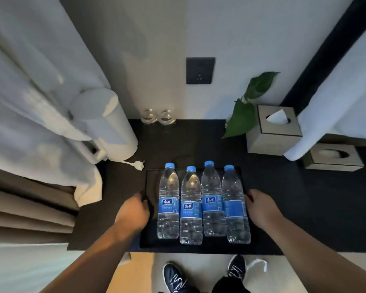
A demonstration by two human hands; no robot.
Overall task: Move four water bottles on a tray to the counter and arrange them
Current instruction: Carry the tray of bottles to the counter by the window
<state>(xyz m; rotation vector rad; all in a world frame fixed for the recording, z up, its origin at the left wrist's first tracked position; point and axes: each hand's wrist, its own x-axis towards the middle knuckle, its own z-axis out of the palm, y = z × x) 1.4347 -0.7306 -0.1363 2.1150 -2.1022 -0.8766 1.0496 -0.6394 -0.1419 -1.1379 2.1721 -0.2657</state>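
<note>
Several clear water bottles with blue caps and blue labels stand upright in a row on a black tray [152, 243]: the leftmost bottle [169, 203], the second [191, 207], the third [212, 200] and the rightmost [236, 206]. The tray rests on the dark counter [294, 208] near its front edge. My left hand [133, 212] grips the tray's left rim. My right hand [260, 205] grips the tray's right rim, beside the rightmost bottle.
A white kettle [106, 123] with a loose plug [136, 164] stands at the back left under hanging white cloth. Two glasses [157, 117] sit by the wall. A green plant [244, 108] and two tissue boxes [274, 130] occupy the right.
</note>
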